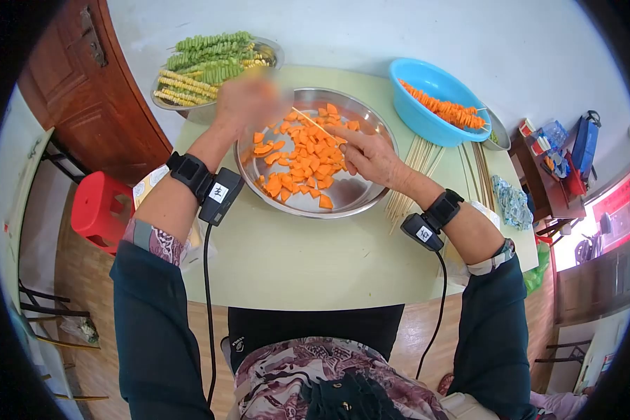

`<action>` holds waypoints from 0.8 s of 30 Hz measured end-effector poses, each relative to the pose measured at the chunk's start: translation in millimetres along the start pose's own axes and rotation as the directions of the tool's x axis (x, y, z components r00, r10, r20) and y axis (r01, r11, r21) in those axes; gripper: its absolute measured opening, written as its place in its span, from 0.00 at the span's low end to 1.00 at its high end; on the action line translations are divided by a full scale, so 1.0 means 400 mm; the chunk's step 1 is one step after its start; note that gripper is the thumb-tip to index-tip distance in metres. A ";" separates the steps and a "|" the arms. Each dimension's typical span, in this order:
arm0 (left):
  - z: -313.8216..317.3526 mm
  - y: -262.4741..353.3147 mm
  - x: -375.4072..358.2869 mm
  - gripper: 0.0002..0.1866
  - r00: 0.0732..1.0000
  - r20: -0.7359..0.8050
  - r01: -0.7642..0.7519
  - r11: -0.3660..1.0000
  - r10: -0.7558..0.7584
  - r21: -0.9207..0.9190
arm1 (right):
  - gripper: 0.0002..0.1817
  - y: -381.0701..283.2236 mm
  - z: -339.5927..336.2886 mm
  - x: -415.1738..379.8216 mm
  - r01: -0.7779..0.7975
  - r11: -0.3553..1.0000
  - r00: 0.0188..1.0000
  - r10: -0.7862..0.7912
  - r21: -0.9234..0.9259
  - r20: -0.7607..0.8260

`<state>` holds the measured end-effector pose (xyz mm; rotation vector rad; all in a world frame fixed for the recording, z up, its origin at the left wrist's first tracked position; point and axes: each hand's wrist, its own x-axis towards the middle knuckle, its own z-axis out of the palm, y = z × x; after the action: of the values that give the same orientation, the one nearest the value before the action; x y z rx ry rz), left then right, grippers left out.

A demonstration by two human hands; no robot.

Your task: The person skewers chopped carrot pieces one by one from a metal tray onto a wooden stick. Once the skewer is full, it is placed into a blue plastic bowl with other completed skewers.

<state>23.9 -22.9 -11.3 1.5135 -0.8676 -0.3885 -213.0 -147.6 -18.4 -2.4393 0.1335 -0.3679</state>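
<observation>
**Lighting and image quality, head view**

Bright, even daylight; soft shadows under the forearms on the worktop (308, 259). Strong fisheye bending with a black vignette at the edges. The left hand (248, 101) is motion-blurred (fingers indistinct); the metal bowl (350, 199) shows mild glare.

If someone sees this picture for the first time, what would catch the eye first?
Most likely the metal bowl of bright orange carrot pieces at the table's centre, where the right hand holds a thin bamboo skewer and the blurred left hand hovers over the far rim. Next, the blue basin of finished carrot skewers on the far right, and the tray of green and yellow skewers on the far left.
</observation>
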 end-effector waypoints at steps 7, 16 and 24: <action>0.002 0.003 -0.003 0.09 1.000 -0.010 -0.018 0.998 0.018 0.055 | 0.20 -0.018 -0.005 -0.004 -0.020 0.998 1.000 0.021 -0.051 0.021; 0.003 0.002 -0.005 0.09 0.999 0.003 -0.032 0.994 0.032 0.104 | 0.20 0.012 0.010 -0.005 0.101 0.978 0.994 -0.109 -0.183 -0.033; 0.014 -0.011 -0.002 0.08 0.998 -0.043 -0.030 0.993 0.035 0.112 | 0.20 0.019 0.020 -0.009 0.133 0.933 0.986 -0.159 -0.336 -0.054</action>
<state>20.7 -26.8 -16.4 1.6022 -0.8901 -0.2850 -214.0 -147.9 -29.9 -2.7773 0.0506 -0.5486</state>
